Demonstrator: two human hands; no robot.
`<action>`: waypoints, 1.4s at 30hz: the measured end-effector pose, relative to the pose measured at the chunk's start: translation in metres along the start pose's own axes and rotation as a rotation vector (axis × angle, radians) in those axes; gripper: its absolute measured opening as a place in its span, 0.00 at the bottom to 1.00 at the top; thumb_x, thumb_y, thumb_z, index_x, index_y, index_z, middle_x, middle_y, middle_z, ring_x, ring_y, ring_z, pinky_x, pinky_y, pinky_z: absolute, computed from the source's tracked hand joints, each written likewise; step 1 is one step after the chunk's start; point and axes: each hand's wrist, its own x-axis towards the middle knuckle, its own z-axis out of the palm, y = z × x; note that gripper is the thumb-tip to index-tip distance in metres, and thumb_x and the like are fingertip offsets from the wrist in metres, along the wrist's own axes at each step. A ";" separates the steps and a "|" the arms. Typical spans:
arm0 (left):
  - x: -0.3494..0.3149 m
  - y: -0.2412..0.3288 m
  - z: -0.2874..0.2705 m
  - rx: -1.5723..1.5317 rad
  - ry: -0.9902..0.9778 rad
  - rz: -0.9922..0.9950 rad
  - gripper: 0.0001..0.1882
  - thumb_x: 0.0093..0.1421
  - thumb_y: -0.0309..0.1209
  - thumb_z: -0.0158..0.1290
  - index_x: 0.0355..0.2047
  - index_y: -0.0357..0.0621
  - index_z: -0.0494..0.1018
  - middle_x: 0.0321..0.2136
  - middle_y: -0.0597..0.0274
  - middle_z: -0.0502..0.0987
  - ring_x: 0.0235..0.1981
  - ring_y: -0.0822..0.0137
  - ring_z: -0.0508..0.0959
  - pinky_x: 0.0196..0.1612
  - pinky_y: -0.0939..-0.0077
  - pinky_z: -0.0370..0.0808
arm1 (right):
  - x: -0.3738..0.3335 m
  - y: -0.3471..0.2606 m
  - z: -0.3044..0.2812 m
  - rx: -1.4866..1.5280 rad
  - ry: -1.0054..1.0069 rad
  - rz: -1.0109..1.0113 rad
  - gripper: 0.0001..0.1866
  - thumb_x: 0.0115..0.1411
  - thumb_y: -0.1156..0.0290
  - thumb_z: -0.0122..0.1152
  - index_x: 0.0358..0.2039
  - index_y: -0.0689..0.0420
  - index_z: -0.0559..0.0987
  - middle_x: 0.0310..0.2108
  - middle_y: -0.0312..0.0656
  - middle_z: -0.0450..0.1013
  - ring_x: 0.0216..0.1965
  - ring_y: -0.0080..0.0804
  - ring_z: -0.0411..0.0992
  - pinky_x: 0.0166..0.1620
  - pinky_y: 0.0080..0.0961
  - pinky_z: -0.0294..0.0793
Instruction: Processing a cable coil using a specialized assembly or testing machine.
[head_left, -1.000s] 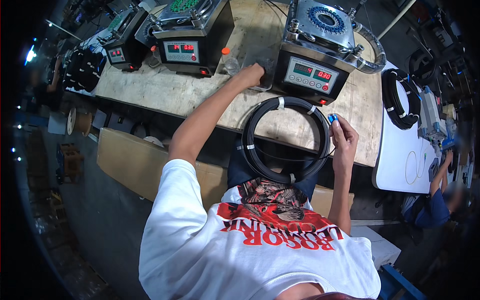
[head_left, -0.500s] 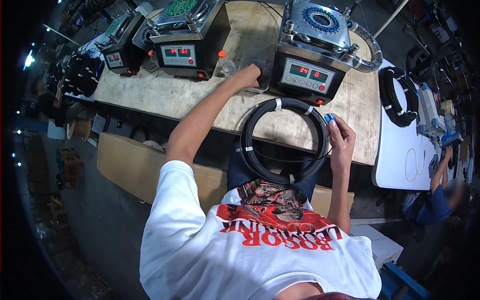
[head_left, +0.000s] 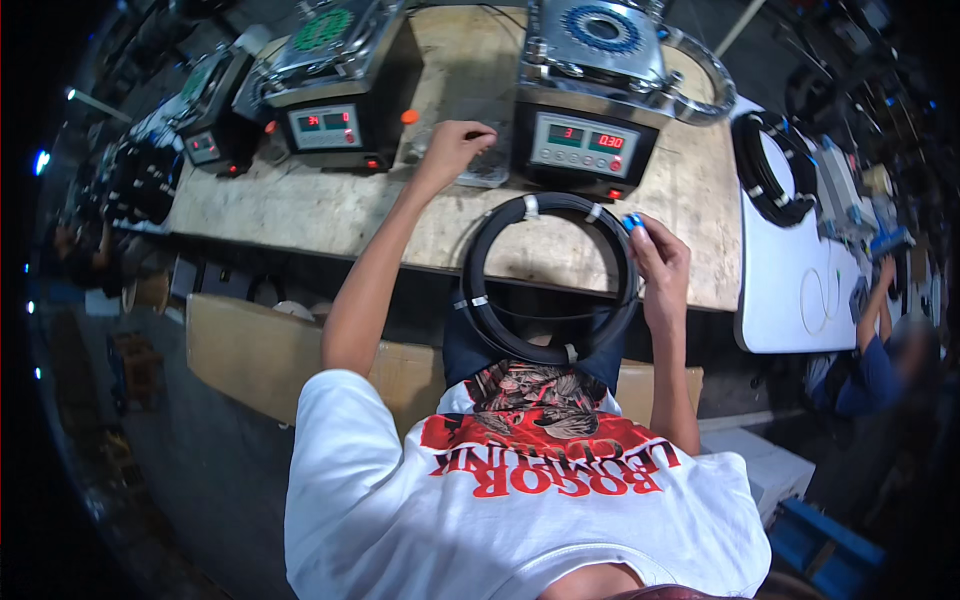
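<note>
Pinched at the tips of right hand [head_left: 664, 264]: small bright-blue piece [head_left: 633, 221].
Just left of it: ring-shaped coil of black cable with pale bands [head_left: 480, 258], across front edge of pale wooden worktop [head_left: 330, 200] in view. Well apart, near clear rectangular plastic tray [head_left: 487, 173]: left hand [head_left: 455, 152], curled; cannot tell whether grasping anything.

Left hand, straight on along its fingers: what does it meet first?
Probably the side of the blue-ringed machine, just right of the left hand. The clear tray seems to lie below that line, but depth is unclear in this view.
</note>
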 end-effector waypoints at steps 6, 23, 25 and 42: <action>-0.029 0.051 0.018 -0.592 0.050 -0.009 0.11 0.64 0.26 0.57 0.44 0.32 0.78 0.35 0.54 0.82 0.34 0.71 0.82 0.39 0.80 0.78 | 0.002 -0.010 0.005 0.056 -0.091 -0.037 0.16 0.65 0.67 0.59 0.49 0.64 0.79 0.25 0.31 0.71 0.23 0.11 0.59 0.25 0.13 0.52; -0.084 0.143 0.105 -1.248 0.023 -0.170 0.10 0.61 0.23 0.59 0.43 0.33 0.78 0.39 0.54 0.82 0.41 0.68 0.81 0.51 0.74 0.77 | -0.001 0.003 0.017 0.006 -0.062 -0.127 0.15 0.64 0.70 0.62 0.47 0.66 0.80 0.27 0.34 0.75 0.30 0.16 0.70 0.35 0.15 0.70; -0.086 0.142 0.106 -1.288 0.044 -0.175 0.10 0.61 0.22 0.60 0.43 0.32 0.78 0.40 0.52 0.82 0.42 0.67 0.81 0.54 0.74 0.76 | -0.001 0.003 0.020 0.004 -0.053 -0.144 0.14 0.64 0.71 0.62 0.47 0.66 0.80 0.27 0.34 0.75 0.30 0.16 0.70 0.34 0.16 0.69; -0.091 0.142 0.107 -1.080 0.091 -0.130 0.09 0.60 0.21 0.60 0.41 0.31 0.79 0.40 0.53 0.82 0.40 0.72 0.81 0.50 0.80 0.76 | 0.001 0.002 0.020 -0.074 -0.053 -0.183 0.12 0.63 0.72 0.62 0.45 0.66 0.81 0.24 0.34 0.74 0.28 0.16 0.69 0.33 0.17 0.70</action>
